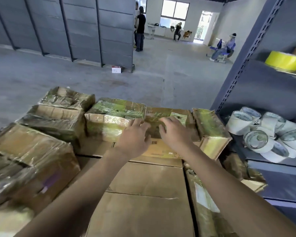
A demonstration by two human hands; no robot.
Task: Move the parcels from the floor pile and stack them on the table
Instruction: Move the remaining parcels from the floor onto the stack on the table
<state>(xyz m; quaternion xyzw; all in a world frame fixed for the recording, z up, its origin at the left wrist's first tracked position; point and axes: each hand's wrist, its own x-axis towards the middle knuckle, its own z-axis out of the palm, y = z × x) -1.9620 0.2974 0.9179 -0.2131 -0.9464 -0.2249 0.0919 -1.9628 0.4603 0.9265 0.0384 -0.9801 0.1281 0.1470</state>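
Many boxy cardboard parcels (46, 151), wrapped in glossy crinkled tape, stacked tight beside grey metal shelf (284, 183). Left hand (135, 139) and right hand (173, 132) over middle parcel (164, 112), fingers spread, slightly bent, gripping nothing. White tape rolls (256, 139) on shelf.

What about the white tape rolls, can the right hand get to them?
Probably yes. The right hand is open, holding nothing, and the tape rolls lie on an open shelf to its right, with only a low parcel between.
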